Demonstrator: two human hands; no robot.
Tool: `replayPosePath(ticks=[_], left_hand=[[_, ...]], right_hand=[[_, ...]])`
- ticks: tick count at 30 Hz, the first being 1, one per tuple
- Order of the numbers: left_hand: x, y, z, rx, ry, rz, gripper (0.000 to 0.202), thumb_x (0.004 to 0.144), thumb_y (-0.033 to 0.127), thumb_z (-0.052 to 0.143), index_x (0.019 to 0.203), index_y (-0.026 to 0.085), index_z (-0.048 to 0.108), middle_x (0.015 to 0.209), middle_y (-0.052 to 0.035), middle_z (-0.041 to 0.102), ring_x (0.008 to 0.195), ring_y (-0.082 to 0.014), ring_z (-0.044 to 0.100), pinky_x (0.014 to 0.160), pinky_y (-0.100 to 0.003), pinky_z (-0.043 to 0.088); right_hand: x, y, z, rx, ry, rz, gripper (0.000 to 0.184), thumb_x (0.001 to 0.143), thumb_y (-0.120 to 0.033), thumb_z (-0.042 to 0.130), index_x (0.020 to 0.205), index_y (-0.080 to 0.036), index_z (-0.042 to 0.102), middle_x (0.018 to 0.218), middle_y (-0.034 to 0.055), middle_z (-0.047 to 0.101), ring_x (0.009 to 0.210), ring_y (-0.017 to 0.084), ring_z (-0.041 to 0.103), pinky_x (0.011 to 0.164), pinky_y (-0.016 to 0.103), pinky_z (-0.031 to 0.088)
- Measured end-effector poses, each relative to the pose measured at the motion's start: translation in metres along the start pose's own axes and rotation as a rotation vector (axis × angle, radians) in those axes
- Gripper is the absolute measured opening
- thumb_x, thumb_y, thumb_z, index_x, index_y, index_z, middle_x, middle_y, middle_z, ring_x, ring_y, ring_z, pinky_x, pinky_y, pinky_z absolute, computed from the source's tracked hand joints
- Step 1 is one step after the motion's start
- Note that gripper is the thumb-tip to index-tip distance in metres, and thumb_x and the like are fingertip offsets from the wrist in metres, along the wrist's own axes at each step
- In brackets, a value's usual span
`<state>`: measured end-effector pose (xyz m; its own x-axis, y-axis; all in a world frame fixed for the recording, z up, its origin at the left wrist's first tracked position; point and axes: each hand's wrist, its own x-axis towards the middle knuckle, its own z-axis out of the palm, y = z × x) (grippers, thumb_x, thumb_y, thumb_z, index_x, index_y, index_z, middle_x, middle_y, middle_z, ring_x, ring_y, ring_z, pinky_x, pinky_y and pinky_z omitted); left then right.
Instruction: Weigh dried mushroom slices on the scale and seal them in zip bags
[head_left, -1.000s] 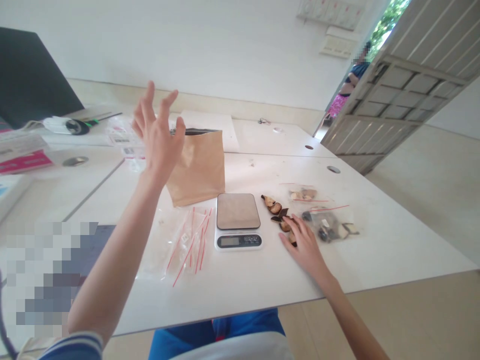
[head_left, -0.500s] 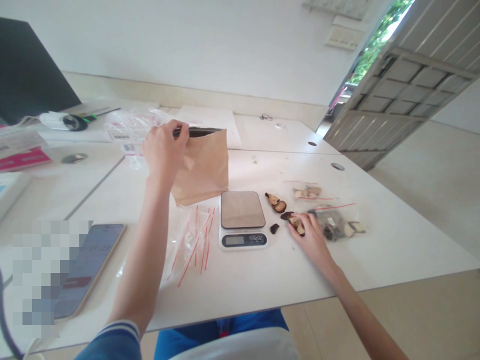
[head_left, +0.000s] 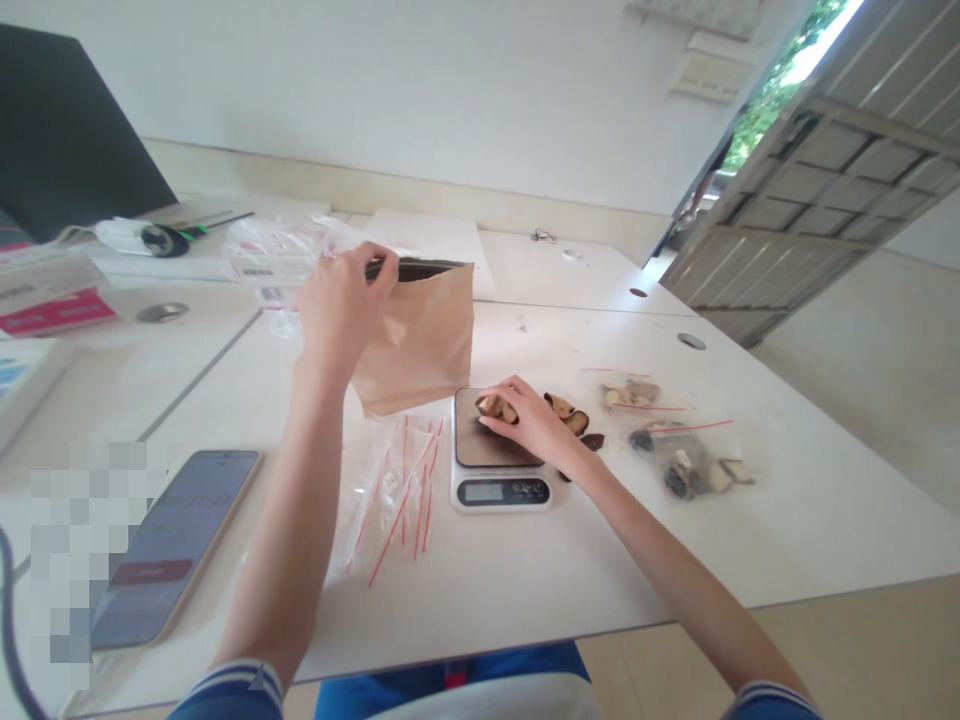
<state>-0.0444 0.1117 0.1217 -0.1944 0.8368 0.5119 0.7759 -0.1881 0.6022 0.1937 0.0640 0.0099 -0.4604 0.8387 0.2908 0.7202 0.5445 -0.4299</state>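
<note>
Over the plate (head_left: 474, 448) of the digital scale (head_left: 504, 492), the right hand (head_left: 529, 412) has its fingers curled round some dried slices (head_left: 495, 407), their long axis partly hidden and contact with the plate impossible to tell. Beyond the scale and to its left, the left hand (head_left: 346, 300) pinches the left end of the paper bag's (head_left: 420, 345) mouth, while the loose pieces (head_left: 576, 422) lie just right of the scale, nearer the right hand.

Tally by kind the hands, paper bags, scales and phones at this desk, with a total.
Hands: 2 (left hand, right hand)
Paper bag: 1
Scale: 1
Phone: 1
Total: 5
</note>
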Motion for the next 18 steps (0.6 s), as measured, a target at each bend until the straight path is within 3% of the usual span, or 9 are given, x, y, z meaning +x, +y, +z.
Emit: replayPosePath(ticks=[4,11,18], left_hand=[[-0.001,-0.001,-0.001,0.010,-0.017,0.023,0.027,0.087,0.043,0.044,0.096,0.028,0.066,0.097,-0.0075,0.071,0.100,-0.0301,0.060,0.087,-0.037,0.040],[0.000,-0.001,0.000,0.058,-0.012,0.046,0.030,0.088,0.041,0.041,0.097,0.027,0.065,0.098,-0.0078,0.071,0.097,-0.0292,0.060,0.087,-0.037,0.041],[-0.001,0.000,0.000,0.024,-0.009,0.047,0.028,0.089,0.044,0.042,0.096,0.029,0.065,0.098,-0.0076,0.070,0.101,-0.0300,0.059,0.087,-0.037,0.039]], right_hand=[[0.011,-0.005,0.011,-0.138,-0.129,-0.010,0.033,0.089,-0.027,0.057,0.121,-0.023,0.056,0.115,0.0090,0.057,0.105,0.025,0.059,0.094,0.044,0.047],[-0.017,0.002,0.004,-0.034,0.010,-0.008,0.055,0.091,-0.031,0.053,0.141,-0.029,0.030,0.129,0.0102,0.050,0.122,0.024,0.051,0.103,0.045,0.043],[-0.013,0.005,0.007,-0.056,-0.024,-0.052,0.062,0.087,-0.035,0.060,0.139,-0.029,0.027,0.136,0.0126,0.042,0.127,0.027,0.048,0.106,0.047,0.041]])
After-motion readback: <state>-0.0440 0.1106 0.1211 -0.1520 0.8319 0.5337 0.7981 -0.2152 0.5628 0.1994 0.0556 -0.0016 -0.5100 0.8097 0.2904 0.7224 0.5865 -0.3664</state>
